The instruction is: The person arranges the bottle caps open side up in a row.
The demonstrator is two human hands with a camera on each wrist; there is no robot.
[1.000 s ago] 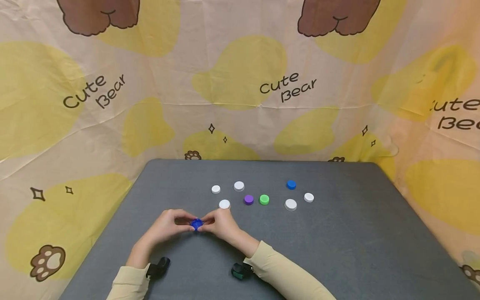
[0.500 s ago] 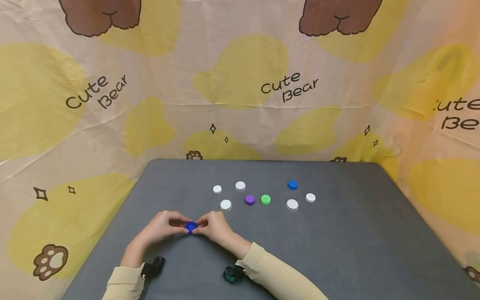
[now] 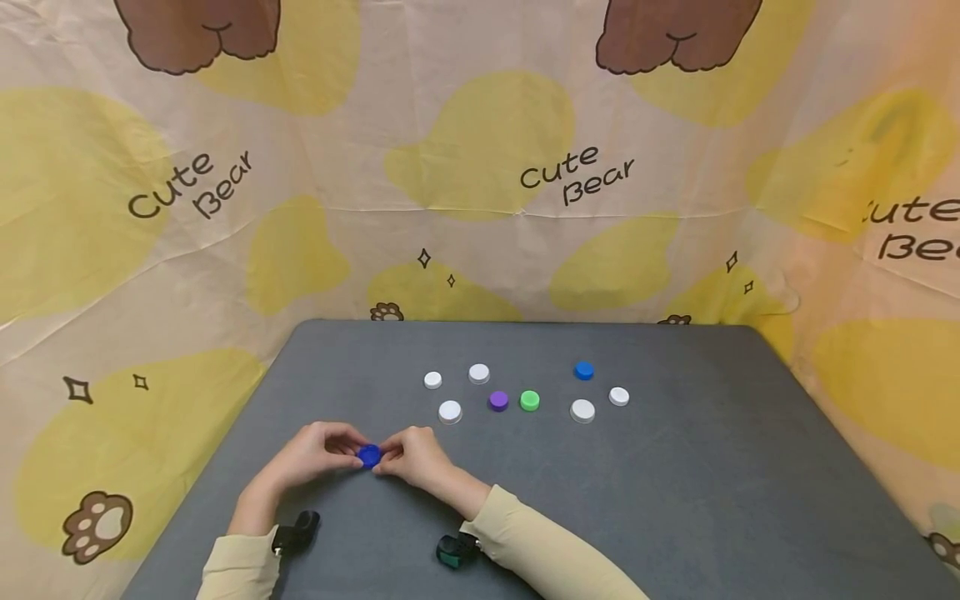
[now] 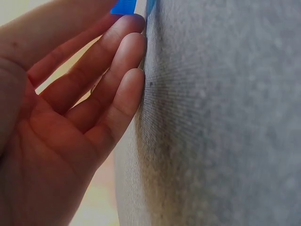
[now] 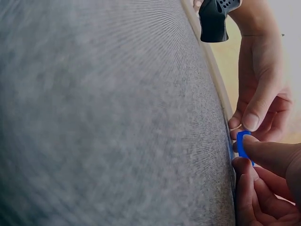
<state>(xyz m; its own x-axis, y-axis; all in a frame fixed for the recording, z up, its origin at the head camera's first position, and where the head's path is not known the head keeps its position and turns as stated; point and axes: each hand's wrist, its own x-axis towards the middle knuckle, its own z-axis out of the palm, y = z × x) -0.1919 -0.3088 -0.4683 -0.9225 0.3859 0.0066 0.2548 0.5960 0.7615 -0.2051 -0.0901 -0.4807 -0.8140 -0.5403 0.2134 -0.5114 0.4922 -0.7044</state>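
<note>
A dark blue bottle cap [image 3: 369, 456] is held low at the table's left side between both hands. My left hand [image 3: 311, 457] pinches it from the left by thumb and fingertips. From the right, thumb and fingers of my right hand [image 3: 422, 460] pinch its other edge. The left wrist view catches just a bit of the blue cap [image 4: 123, 6] at the top, with the lower fingertips right at the table surface. In the right wrist view the cap [image 5: 242, 143] appears edge-on, a thumb lying over part of it.
Behind the hands lie several more caps on the grey table [image 3: 712, 467]: white caps such as the near one [image 3: 450, 411], a purple cap [image 3: 498, 401], a green cap [image 3: 529, 400] and a lighter blue cap [image 3: 583, 370]. A printed cloth [image 3: 465, 150] hangs around the table.
Both hands have slid left and slightly nearer to me with the blue cap between them. The near white cap, earlier partly covered by the right hand, now shows whole.
</note>
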